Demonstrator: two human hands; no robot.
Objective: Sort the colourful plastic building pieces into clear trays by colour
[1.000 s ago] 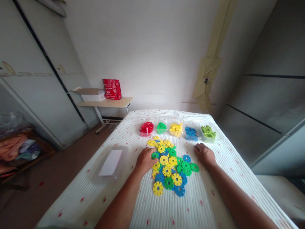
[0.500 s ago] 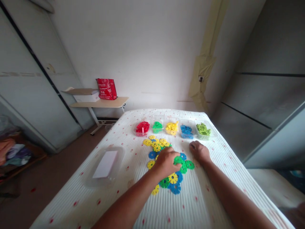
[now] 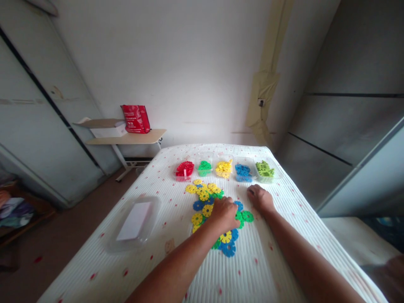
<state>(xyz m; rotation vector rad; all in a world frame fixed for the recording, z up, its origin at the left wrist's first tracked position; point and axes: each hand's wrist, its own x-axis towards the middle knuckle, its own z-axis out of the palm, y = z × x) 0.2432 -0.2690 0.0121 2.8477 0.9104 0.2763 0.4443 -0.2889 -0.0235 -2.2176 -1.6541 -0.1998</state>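
Note:
Notched plastic discs in yellow [image 3: 197,218], blue [image 3: 229,249] and green [image 3: 248,216] lie in a loose, overlapping pile on the patterned cloth. Over the right part of this pile is my left hand [image 3: 224,213], its fingers curled down among the green and blue discs and its thumb toward the right. The hand hides its fingertips and whatever is in them. My right hand [image 3: 261,198] rests on the cloth right of the pile, below the blue and light green boxes. Its fingers are bent in, and their grip is hidden from view.
Clear boxes with red discs [image 3: 184,169], green pieces [image 3: 205,167], yellow pieces [image 3: 224,168], blue pieces [image 3: 243,171] and light green pieces [image 3: 264,168] line the far side. A clear lid [image 3: 153,214] with white paper [image 3: 134,221] lies left. Behind stands a side table [image 3: 142,137] with a red bag [image 3: 135,119].
My left hand has moved a little right over the pile and now covers green discs that showed beside its thumb. My right hand stays in the same place. The view has shifted slightly.

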